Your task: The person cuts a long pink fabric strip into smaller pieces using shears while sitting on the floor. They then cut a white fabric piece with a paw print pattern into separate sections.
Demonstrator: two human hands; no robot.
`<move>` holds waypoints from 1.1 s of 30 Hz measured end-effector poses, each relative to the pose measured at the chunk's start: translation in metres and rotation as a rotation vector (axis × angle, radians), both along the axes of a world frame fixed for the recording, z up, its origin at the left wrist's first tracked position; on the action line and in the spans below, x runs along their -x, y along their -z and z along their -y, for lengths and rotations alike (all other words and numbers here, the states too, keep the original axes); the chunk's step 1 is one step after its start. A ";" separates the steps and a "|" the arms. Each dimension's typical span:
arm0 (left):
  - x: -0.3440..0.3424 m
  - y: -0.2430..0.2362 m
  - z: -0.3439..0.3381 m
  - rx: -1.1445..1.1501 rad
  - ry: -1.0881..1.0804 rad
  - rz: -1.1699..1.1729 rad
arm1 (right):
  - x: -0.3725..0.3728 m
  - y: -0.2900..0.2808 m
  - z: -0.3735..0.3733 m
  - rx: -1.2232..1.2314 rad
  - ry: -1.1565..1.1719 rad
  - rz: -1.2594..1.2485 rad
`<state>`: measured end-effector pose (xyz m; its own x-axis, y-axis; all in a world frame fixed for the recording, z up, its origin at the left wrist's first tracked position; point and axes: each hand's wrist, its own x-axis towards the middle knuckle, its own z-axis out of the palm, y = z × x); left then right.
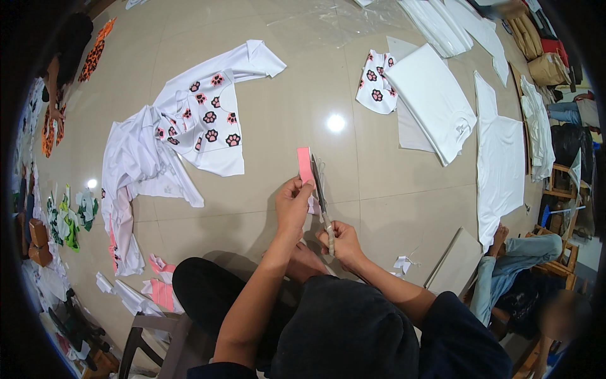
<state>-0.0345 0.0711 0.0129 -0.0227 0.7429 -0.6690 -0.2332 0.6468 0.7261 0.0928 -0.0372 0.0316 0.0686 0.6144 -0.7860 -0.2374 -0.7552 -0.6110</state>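
Between the fingers and thumb of my left hand (294, 203) is a pink fabric strip (305, 162), held upright with its top end free. My right hand (344, 245) grips a pair of scissors (320, 192) by their wrapped, tan handles. The dark blades point away from me, close along the right edge of the strip. Whether they touch the fabric I cannot tell. A paler bit of cloth (313, 205) hangs just below my left fingers. Ahead on the left, a white garment with pink-and-black paw prints (211, 120) lies spread on the tiled floor.
Folded white fabric (432, 101) lies ahead right beside a paw-print piece (377, 82). Further right is a white garment piece (502, 158). Pink scraps (162, 294) sit near a grey chair (148, 331). A person in jeans (517, 265) sits at right; another's hand (58, 114) shows far left.
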 end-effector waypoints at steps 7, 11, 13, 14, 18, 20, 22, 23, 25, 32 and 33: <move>-0.005 0.010 0.002 0.050 -0.141 0.091 | -0.011 -0.008 0.021 0.033 -0.052 -0.047; -0.014 -0.001 0.000 0.108 -0.186 0.049 | -0.013 -0.010 0.023 0.040 -0.073 -0.045; -0.015 -0.005 -0.003 0.105 -0.175 0.015 | -0.012 -0.009 0.023 0.033 -0.069 -0.052; -0.015 -0.006 -0.004 0.104 -0.170 -0.003 | -0.011 -0.008 0.023 0.030 -0.063 -0.062; -0.011 -0.008 -0.008 0.161 -0.122 -0.037 | -0.010 -0.004 0.024 0.030 -0.061 -0.059; -0.009 -0.003 -0.005 0.133 -0.130 -0.034 | -0.010 -0.002 0.025 0.028 -0.063 -0.060; -0.007 0.000 -0.003 0.160 -0.140 0.011 | -0.009 -0.002 0.024 0.025 -0.065 -0.053; -0.006 0.000 -0.003 0.174 -0.144 0.034 | -0.009 -0.001 0.023 0.023 -0.067 -0.046; -0.005 0.000 -0.002 0.197 -0.151 0.076 | -0.007 -0.001 0.020 0.022 -0.066 -0.044; -0.001 0.001 -0.003 0.331 -0.217 0.224 | -0.005 0.001 0.020 0.024 -0.046 -0.057; -0.001 0.000 -0.004 0.333 -0.171 0.184 | -0.006 0.002 0.020 0.021 -0.046 -0.054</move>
